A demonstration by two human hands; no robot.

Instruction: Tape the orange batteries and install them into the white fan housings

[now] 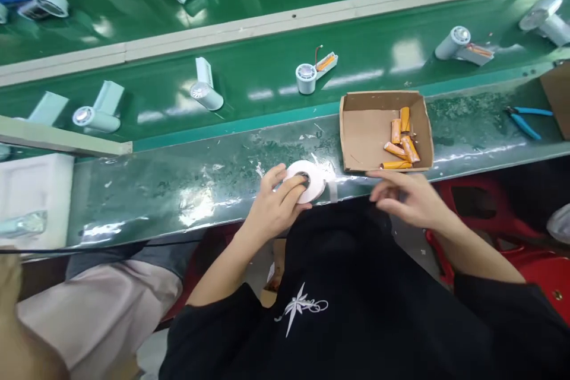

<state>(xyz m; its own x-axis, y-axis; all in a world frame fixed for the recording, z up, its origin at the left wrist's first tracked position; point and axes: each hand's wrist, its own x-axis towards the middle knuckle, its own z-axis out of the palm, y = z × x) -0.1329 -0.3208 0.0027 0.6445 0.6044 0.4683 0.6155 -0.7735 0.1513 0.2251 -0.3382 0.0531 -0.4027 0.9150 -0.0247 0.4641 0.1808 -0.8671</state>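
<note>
In the head view, the left hand (pixel 276 205) lies on 1 white roll of tape (pixel 306 181) near the front edge of the green tabletop (pixel 178 184). Its fingers (pixel 291 185) are spread over the top of the roll and press on it, with 1 fingertip at the dark hole in the middle. The roll lies flat.

The right hand (pixel 407 196) hangs over the front edge of the tabletop, just below 1 brown cardboard box (pixel 363 130). Its fingers are stretched out flat and a bit apart, with nothing in them. It is blurry.

The box is open on top. Inside it, on the right side, lie 5 orange battery cells (pixel 403 142). The roll is just left of the box.

Behind the tabletop run 2 green belts (pixel 249 80). On the near belt I count 6 pale fan parts. 1 of them, the fan part (pixel 312 74) behind the roll, has an orange cell in its open handle. 1 more, the fan part on the right (pixel 461 44), has one too. The far belt has about 4 more, and some are cut off by the edge.

1 pair of blue pliers (pixel 525 122) lies on the tabletop far to the right. A red stool (pixel 499 219) stands under the right arm. Another person's leg (pixel 107 303) in light trousers is at the lower left.
</note>
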